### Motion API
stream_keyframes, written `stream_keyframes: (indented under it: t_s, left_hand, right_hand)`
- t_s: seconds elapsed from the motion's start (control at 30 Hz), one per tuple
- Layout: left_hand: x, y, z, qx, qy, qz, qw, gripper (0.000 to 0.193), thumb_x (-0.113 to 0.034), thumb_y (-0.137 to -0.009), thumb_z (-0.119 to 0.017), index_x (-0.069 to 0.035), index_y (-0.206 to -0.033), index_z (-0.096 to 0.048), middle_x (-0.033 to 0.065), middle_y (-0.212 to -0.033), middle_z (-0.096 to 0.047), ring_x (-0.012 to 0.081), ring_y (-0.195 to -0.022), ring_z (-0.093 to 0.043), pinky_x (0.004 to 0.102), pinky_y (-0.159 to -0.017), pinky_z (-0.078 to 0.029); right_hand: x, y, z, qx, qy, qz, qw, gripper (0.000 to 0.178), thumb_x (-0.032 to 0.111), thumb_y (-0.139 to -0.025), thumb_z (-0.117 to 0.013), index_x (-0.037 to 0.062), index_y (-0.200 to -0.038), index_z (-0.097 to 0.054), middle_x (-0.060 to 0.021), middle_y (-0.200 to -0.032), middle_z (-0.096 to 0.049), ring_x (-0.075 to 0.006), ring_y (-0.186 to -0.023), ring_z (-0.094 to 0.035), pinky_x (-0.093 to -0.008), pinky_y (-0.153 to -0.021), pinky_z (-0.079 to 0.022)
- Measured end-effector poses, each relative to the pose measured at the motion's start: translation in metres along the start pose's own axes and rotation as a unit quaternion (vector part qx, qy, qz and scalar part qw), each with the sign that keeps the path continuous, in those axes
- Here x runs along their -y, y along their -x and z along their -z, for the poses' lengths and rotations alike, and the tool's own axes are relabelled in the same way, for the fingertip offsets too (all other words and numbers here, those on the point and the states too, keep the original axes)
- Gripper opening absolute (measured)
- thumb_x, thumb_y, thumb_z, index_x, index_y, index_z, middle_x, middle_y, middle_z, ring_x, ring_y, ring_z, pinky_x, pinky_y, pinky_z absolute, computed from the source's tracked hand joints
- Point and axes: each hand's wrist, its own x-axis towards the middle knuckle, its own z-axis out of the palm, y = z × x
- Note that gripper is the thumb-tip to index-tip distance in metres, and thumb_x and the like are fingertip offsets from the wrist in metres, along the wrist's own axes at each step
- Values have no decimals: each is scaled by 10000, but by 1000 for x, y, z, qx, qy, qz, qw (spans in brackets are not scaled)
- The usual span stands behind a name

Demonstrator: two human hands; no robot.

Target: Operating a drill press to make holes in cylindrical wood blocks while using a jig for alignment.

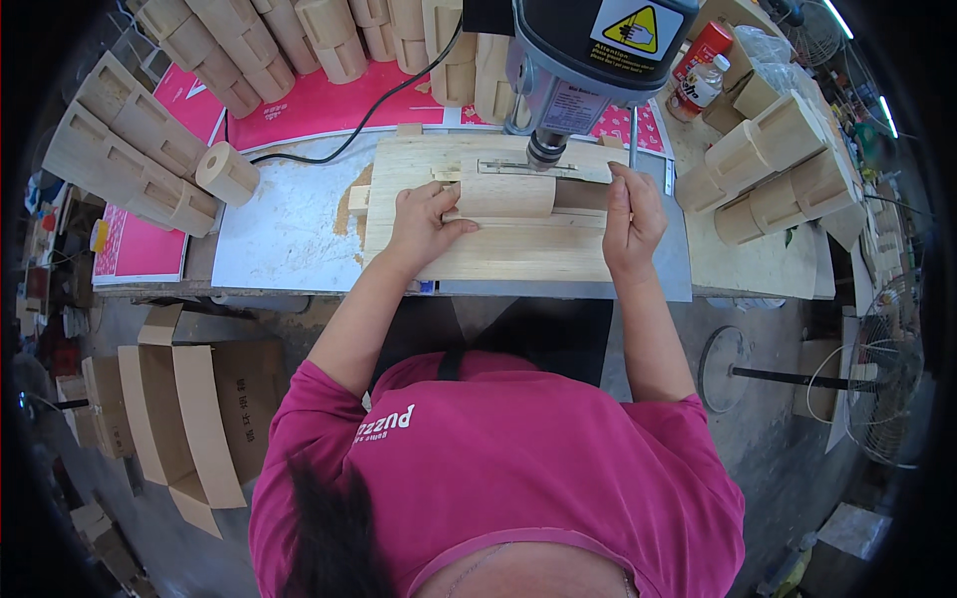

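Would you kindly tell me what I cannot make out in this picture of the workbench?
In the head view:
The drill press: its top is cut off by the upper edge.
The wooden piece: its left end is partly covered by the left hand.
The metal rod: its lower end is hidden by the right hand.
Below the chuck: any bit is too small to make out.

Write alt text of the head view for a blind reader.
At a drill press, a person in a magenta shirt holds the left hand against the left end of a wooden cylinder on a wooden jig, with the right hand at a metal lever. Grooved wooden cylinders stand behind.
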Motion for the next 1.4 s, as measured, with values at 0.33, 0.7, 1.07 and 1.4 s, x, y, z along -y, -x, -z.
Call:
stream_keyframes:
  t_s: [0.33,0.7,1.07,1.4]
  left_hand:
    - [-17,-11,-23,11,-28,-26,999,487,-341,-599,-746,-125,-1016,-614,-6,-756,-545,167,-761,-529,345,-709,-274]
    - [-17,-6,-25,17,-27,0,999,438,-341,-625,-730,-132,-994,-620,3,-765,-540,179,-773,-511,338,-721,-275]
    - [-17,-11,-29,22,-37,-16,999,506,-383,-615,-725,-111,-1026,-612,16,-735,-525,187,-721,-497,342,-701,-276]
    - [-17,-7,-24,35,-44,20,998,504,-367,-608,-739,-122,-1031,-621,19,-785,-542,193,-746,-508,340,-733,-274]
  right_hand:
    - [30,-180,19,46,180,-78,979,353,271,-880,-460,-45,-764,-567,-159,-660,-580,-256,-589,-515,-318,-597,-419]
    - [40,-120,38,94,138,-13,986,243,184,-883,-492,-29,-827,-594,-52,-662,-555,-78,-635,-496,-228,-580,-387]
    - [-19,3,-11,-41,-53,74,995,109,-19,-804,-511,-32,-878,-590,-102,-675,-544,-188,-592,-517,-275,-520,-392]
    - [28,-108,21,-40,37,37,998,178,144,-864,-515,-12,-842,-599,-43,-615,-519,-127,-521,-480,-256,-489,-383]
